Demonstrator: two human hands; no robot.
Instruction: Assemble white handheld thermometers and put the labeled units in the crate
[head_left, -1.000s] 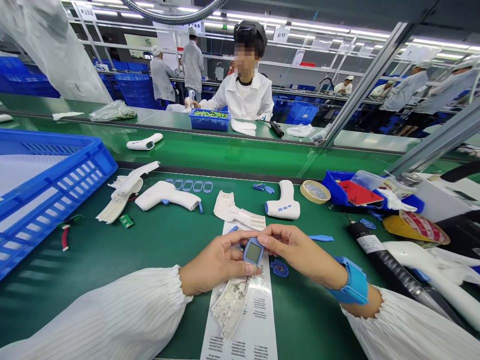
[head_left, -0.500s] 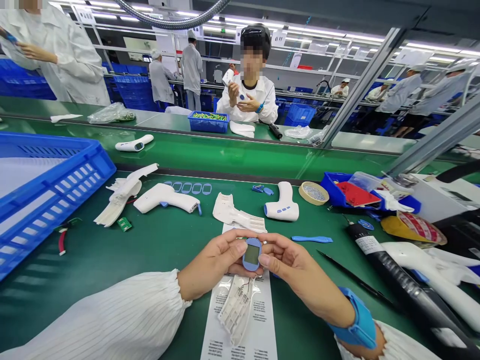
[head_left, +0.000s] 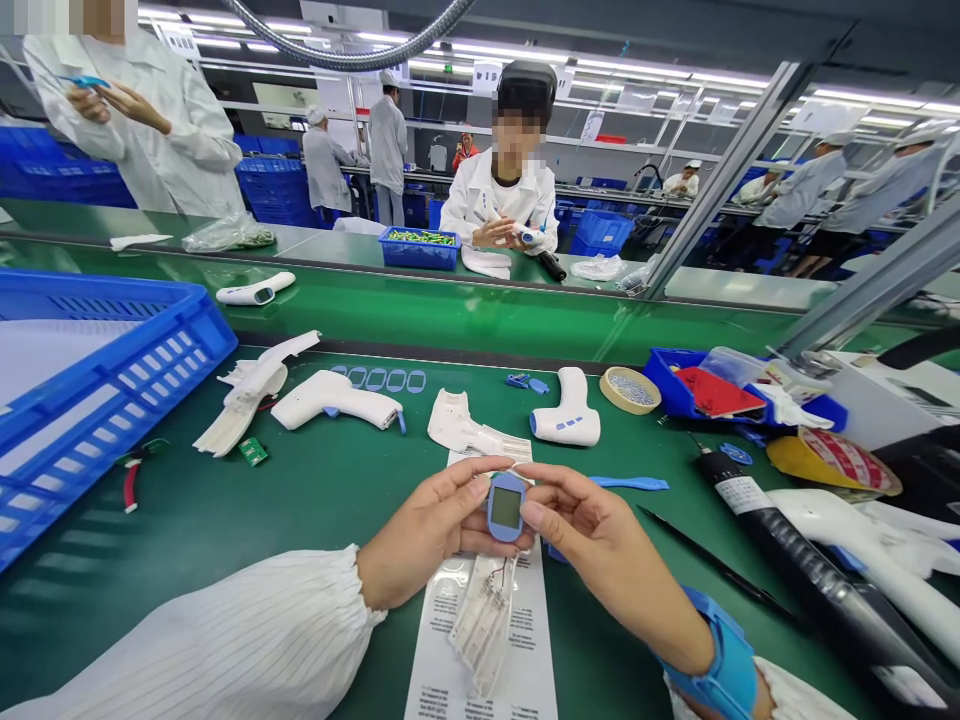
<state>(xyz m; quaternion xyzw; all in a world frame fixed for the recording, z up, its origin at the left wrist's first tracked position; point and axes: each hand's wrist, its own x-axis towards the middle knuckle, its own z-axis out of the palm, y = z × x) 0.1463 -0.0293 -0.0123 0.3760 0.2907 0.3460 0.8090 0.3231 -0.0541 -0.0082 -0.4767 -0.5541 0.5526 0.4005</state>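
Left hand (head_left: pixel 431 530), bare, right hand (head_left: pixel 611 565), bare, left sleeve (head_left: pixel 195 645), white, finely pleated, left cuff (head_left: pixel 364 585), gathered, right sleeve (head_left: pixel 795 695), white, same pleating, blue wrist strap (head_left: pixel 720 668), wide band, worn on right wrist

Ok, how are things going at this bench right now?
Left hand, right hand: both holding a blue-rimmed LCD display module. White plastic housing shell below, on a printed white paper sheet.

Two hands (head_left: pixel 427 530), one blue-rimmed display (head_left: pixel 505 507)
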